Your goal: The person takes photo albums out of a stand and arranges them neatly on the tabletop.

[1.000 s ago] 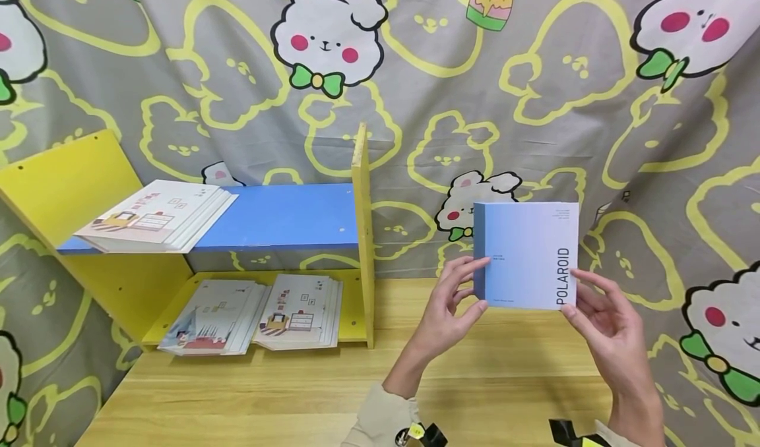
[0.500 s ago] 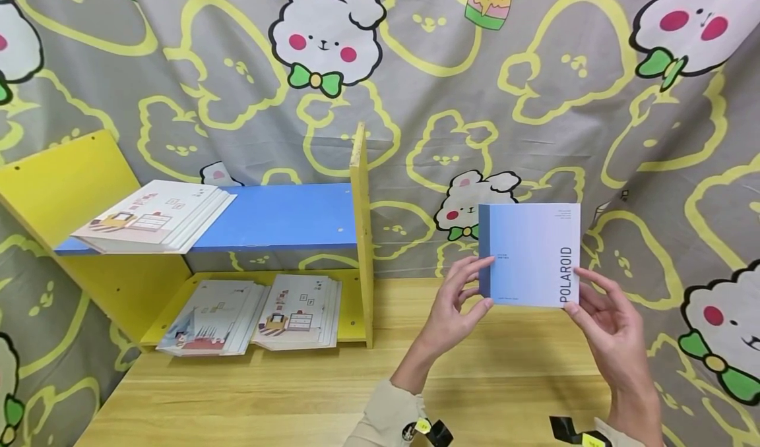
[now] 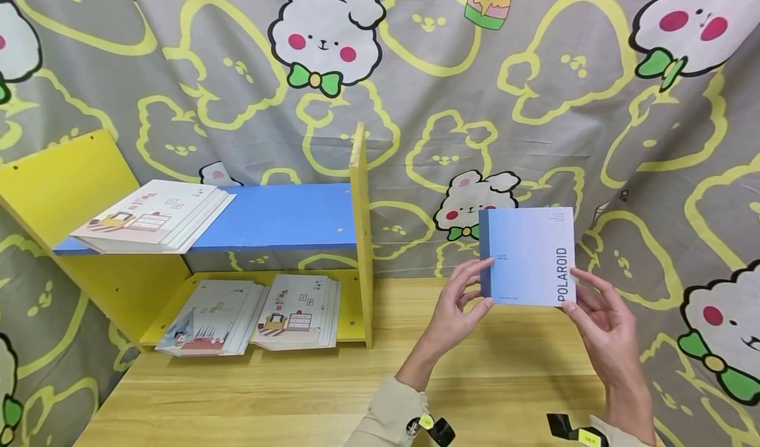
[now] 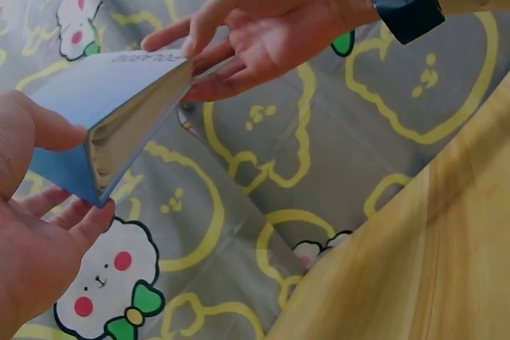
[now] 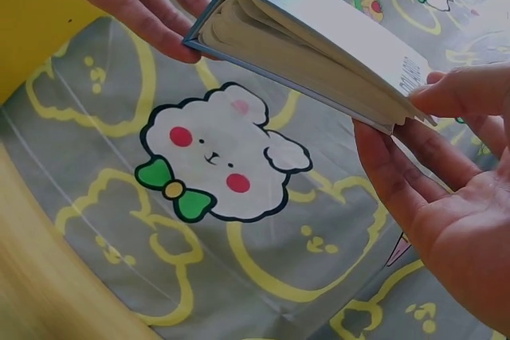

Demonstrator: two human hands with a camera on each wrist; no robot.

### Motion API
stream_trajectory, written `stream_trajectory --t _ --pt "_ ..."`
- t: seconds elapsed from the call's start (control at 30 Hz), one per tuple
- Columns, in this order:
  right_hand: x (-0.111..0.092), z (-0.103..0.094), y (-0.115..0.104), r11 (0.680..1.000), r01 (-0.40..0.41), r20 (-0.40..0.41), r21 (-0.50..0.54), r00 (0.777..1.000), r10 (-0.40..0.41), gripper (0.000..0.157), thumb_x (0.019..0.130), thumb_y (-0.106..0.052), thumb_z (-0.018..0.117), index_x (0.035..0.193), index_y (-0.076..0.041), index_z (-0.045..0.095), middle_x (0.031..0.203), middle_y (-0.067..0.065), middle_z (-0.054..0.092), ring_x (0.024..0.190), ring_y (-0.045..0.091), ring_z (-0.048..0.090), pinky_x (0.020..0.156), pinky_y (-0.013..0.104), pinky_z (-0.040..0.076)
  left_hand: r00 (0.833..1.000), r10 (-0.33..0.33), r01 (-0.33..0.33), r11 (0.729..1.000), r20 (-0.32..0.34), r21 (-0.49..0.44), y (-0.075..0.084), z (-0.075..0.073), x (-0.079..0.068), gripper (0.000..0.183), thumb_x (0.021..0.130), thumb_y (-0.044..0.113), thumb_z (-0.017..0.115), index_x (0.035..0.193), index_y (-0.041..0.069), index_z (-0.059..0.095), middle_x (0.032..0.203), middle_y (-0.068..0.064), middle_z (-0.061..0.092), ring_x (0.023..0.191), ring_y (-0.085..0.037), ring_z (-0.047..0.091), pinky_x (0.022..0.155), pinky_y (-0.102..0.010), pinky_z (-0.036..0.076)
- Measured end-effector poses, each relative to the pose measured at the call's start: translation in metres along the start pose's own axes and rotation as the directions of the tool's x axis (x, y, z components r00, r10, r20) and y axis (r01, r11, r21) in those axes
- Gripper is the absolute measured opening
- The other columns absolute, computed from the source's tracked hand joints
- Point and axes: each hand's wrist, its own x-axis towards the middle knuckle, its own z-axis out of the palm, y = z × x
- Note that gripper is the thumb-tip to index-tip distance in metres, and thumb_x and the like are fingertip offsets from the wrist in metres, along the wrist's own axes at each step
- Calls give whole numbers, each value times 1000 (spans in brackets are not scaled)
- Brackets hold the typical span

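A blue-to-lilac photo album [image 3: 528, 256] with "POLAROID" printed along one side is held up above the table, its front cover facing the head camera. My left hand [image 3: 457, 308] pinches its dark spine side, thumb at the lower corner and fingers reaching over the spine and behind. On the opposite edge, my right hand [image 3: 608, 325] pinches the album between thumb and fingers. Cream page edges show between the closed covers of the album [image 5: 311, 53] in the right wrist view. Seen from the left wrist, the album [image 4: 119, 101] slants between both hands.
A yellow shelf unit with a blue upper board [image 3: 279, 216] stands at the left on the wooden table [image 3: 267, 394]. One stack of white books [image 3: 154, 216] lies on that board. Two more stacks [image 3: 214, 318] lie on the lower level. A patterned curtain [image 3: 415, 91] hangs behind.
Both hands keep their hold on the album. It has tilted slightly, its top edge dropping a little, and the right hand has shifted a little to the left.
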Motion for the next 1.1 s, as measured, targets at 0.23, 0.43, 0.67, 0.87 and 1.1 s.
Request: stream_trajectory --t 0.23,0.43,0.67,0.87,1.1 --pt "-2 -3 8 1000 -10 -3 11 1000 11 55 94 27 44 147 16 36 143 13 59 124 18 63 96 26 55 1000 -9 9 1000 -1 -3 -7 2 -1 60 98 -5 61 154 12 46 152 -10 38 126 -21 54 107 -36 50" --pt "-2 -4 13 999 -30 -20 13 999 30 53 95 26 45 147 16 36 143 12 59 125 18 63 96 28 55 1000 -15 15 1000 -18 -4 -14 3 -1 60 98 -5 61 153 14 47 151 -6 40 126 -16 55 107 -35 50" --pt "-3 -6 18 998 -59 -39 -6 997 59 52 97 23 46 147 15 37 141 9 61 124 17 63 96 28 55 999 -13 12 1000 -40 -13 -21 4 -2 59 97 -6 61 152 13 49 151 -5 42 126 -27 56 106 -35 51" --pt "-4 -9 23 998 -65 -39 10 997 65 52 97 23 46 147 16 37 141 10 61 123 17 64 97 29 54 999 -26 25 999 -43 -30 -26 6 -2 59 98 -6 61 152 14 48 153 -3 41 127 -27 56 106 -37 50" --pt "-4 -13 31 996 -94 -58 4 994 94 51 98 21 48 148 14 38 139 8 63 120 16 66 97 29 54 999 -11 10 1000 -50 -29 -35 8 -4 59 98 -8 59 153 11 47 153 -6 42 129 -31 55 105 -43 52"
